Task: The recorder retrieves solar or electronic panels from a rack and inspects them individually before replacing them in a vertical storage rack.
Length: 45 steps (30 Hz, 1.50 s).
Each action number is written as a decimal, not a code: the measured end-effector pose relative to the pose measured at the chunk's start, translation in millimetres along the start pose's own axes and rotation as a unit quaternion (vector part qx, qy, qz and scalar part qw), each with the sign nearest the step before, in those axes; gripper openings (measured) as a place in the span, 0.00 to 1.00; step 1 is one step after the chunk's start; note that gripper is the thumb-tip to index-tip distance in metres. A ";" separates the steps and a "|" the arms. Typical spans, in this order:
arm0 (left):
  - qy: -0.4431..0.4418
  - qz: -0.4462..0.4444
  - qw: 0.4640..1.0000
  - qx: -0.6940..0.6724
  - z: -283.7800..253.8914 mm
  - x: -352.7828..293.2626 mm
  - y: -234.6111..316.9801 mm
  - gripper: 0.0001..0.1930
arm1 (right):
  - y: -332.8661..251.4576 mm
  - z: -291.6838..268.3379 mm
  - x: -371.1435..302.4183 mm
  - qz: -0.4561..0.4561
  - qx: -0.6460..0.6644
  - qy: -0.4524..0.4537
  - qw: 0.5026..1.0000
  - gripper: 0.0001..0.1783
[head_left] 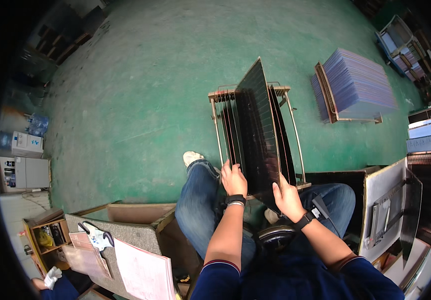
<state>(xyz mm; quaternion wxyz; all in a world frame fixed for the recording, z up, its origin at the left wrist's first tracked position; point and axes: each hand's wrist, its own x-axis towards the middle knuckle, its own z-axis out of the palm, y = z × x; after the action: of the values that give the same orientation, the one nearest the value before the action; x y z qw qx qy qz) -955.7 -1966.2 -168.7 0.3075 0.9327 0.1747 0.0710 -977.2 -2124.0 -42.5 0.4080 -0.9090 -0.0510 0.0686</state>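
A large thin dark panel (258, 115), glossy with a faint grid of lines, stands tilted above a metal slotted rack (296, 135). My right hand (288, 201) is closed on its near right edge, thumb against the face. Fingers bent, my left hand (234, 180) grips at the near left edge; the fingertips are partly hidden beside the other sheets. Several more dark panels (228, 120) stand on edge in the rack, left and right of the raised one. The rack rests on the floor between my legs.
A second rack (328, 95) full of bluish sheets (358, 82) stands on the green floor at right. A grey fabric-covered board (120, 245) with a paper sheet (143, 267) is near left. An open box with a pale panel (385, 205) is near right. Another person's gloved hand (53, 276) shows lower left.
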 end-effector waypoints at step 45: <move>-0.298 -0.033 0.770 -0.563 -240.6 -54.4 72.0 0.27 | 8.3 -180.8 -16.3 -0.010 0.589 0.140 0.796 0.21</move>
<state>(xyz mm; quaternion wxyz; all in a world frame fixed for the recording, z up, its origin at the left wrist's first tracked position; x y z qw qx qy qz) -1043.6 -1908.2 65.7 0.8162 0.5609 0.0336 -0.1347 -962.9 -2264.8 71.6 0.8680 -0.4921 0.0474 -0.0464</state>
